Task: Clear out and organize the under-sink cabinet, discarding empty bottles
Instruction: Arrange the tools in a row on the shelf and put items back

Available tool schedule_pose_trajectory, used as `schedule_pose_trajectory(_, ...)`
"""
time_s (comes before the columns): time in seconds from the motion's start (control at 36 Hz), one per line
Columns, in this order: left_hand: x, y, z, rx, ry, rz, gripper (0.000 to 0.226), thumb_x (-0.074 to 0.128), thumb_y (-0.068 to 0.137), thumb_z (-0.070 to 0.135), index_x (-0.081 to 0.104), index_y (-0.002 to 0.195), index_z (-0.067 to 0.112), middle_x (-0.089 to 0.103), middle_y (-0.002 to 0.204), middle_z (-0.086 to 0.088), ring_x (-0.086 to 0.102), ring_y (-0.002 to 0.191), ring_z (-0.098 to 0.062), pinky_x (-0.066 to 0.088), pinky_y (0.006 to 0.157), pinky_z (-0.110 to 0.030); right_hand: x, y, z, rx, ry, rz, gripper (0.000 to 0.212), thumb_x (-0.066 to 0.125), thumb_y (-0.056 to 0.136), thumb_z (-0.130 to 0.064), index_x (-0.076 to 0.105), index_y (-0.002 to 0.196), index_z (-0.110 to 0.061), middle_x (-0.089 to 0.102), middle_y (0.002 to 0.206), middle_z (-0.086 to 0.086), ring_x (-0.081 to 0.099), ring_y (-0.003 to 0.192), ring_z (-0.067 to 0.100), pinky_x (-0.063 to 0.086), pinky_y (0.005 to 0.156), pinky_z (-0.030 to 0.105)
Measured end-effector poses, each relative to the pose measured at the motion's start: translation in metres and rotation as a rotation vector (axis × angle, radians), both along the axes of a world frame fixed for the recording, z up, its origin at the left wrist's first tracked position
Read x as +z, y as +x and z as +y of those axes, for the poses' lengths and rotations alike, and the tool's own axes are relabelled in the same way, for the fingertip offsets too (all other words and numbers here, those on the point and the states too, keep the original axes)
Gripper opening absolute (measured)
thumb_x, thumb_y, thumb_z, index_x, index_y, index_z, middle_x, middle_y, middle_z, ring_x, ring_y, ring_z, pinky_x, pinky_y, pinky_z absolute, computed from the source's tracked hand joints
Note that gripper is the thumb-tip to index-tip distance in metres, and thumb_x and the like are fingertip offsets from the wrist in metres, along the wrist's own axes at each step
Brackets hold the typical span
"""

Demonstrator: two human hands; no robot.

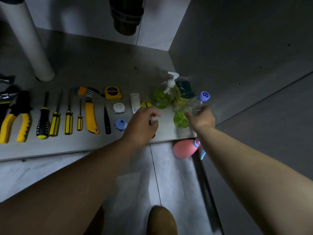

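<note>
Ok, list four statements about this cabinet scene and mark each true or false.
1. The right hand grips a clear bottle with a purple cap. True.
2. The tape measure is red. False: it is yellow.
3. The pump bottle holds green liquid. True.
4. The pink spray bottle stands beside the tape measure. False: it is outside the cabinet, below its front edge.

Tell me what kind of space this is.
Most likely an under-sink cabinet: a white pipe rises from its grey floor, a dark drain fitting hangs above, and a green pump bottle stands inside.
</note>
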State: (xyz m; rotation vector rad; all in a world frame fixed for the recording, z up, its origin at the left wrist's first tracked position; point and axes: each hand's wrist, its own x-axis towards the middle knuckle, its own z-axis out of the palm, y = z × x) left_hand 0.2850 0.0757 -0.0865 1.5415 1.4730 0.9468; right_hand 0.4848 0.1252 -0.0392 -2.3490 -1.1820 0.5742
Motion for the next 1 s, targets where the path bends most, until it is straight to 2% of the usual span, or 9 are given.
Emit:
schedule_pose_trajectory(0.11,0.003,0.001,0.001,-0.021,0.003,-0.017,0.022,0.061,0.095,0.01,0.067,0.111,0.024,0.056,0.115,0.003,0.058,0.105,-0.01,0.049,0.091,-0.026,-0.001,0.003,0.002,-0.065,0.005,-0.051,0.063,0.077,0.084,-0.042,0.045,0.13,-0.014,0.063,0.127,0.017,0.06,0.118,0.037,0.048,0.093,0.04)
schedule_pose_trajectory(0.31,0.002,0.002,-0.002,-0.023,-0.006,-0.015,0.023,0.061,0.094,0.007,0.068,0.11,0.021,0.056,0.115,-0.001,0.06,0.103,-0.015,0.051,0.095,-0.037,0.004,0.01,-0.023,0.074,-0.019,-0.153,0.053,0.073,0.089,-0.034,0.037,0.119,-0.008,0.063,0.117,0.022,0.062,0.107,0.043,0.052,0.086,0.045)
schedule_pose_trajectory(0.39,0.003,0.003,-0.002,-0.025,-0.012,-0.023,0.024,0.06,0.093,0.006,0.068,0.11,0.021,0.056,0.115,0.0,0.06,0.102,-0.015,0.051,0.094,-0.035,0.01,0.018,-0.041,0.243,-0.051,-0.324,0.044,0.067,0.089,-0.023,0.047,0.123,-0.006,0.06,0.122,0.022,0.06,0.11,0.042,0.05,0.086,0.043)
schedule_pose_trajectory(0.5,0.005,0.006,-0.004,-0.031,-0.002,-0.04,0.023,0.058,0.094,0.007,0.067,0.109,0.022,0.053,0.112,0.004,0.058,0.102,-0.011,0.044,0.087,-0.024,0.005,0.029,-0.068,0.453,-0.17,-0.627,0.06,0.061,0.089,-0.023,0.04,0.143,-0.011,0.048,0.135,0.016,0.051,0.119,0.039,0.051,0.084,0.046)
schedule_pose_trajectory(0.61,0.008,0.009,-0.008,-0.029,0.007,-0.074,0.024,0.057,0.095,0.007,0.068,0.108,0.024,0.054,0.11,0.007,0.057,0.098,-0.007,0.043,0.085,-0.021,-0.008,0.04,-0.083,0.409,-0.291,-0.555,0.044,0.046,0.101,-0.028,0.038,0.139,-0.009,0.049,0.128,0.022,0.058,0.112,0.045,0.047,0.082,0.045)
schedule_pose_trajectory(0.72,0.011,0.01,-0.009,-0.056,0.006,-0.074,0.026,0.057,0.093,0.003,0.069,0.108,0.021,0.056,0.107,0.007,0.059,0.095,-0.01,0.045,0.082,-0.021,-0.018,0.05,-0.089,0.356,-0.275,-0.469,0.03,0.047,0.101,-0.03,0.044,0.122,-0.009,0.062,0.111,0.028,0.063,0.102,0.048,0.044,0.075,0.043)
schedule_pose_trajectory(0.83,0.009,0.01,-0.01,-0.097,-0.03,-0.095,0.027,0.054,0.091,0.002,0.07,0.106,0.017,0.064,0.105,-0.001,0.064,0.094,-0.017,0.051,0.084,-0.03,-0.018,0.053,-0.095,0.328,-0.26,-0.403,0.034,0.049,0.101,-0.044,0.053,0.119,-0.015,0.066,0.107,0.026,0.064,0.1,0.045,0.053,0.081,0.043)
schedule_pose_trajectory(0.92,0.007,0.012,-0.01,-0.113,-0.062,-0.101,0.025,0.053,0.091,0.002,0.07,0.104,0.016,0.066,0.101,-0.001,0.065,0.093,-0.02,0.052,0.083,-0.033,-0.011,0.052,-0.098,0.374,-0.223,-0.447,0.041,0.051,0.097,-0.055,0.057,0.109,-0.017,0.069,0.101,0.022,0.066,0.096,0.045,0.052,0.075,0.041)
schedule_pose_trajectory(1.0,0.005,0.016,-0.012,-0.141,-0.086,-0.114,0.024,0.053,0.091,0.003,0.069,0.103,0.016,0.066,0.094,0.0,0.063,0.083,-0.019,0.047,0.071,-0.028,0.006,0.046,-0.098,0.448,-0.118,-0.514,0.039,0.053,0.093,-0.059,0.061,0.101,-0.022,0.072,0.092,0.016,0.067,0.09,0.043,0.05,0.068,0.039)
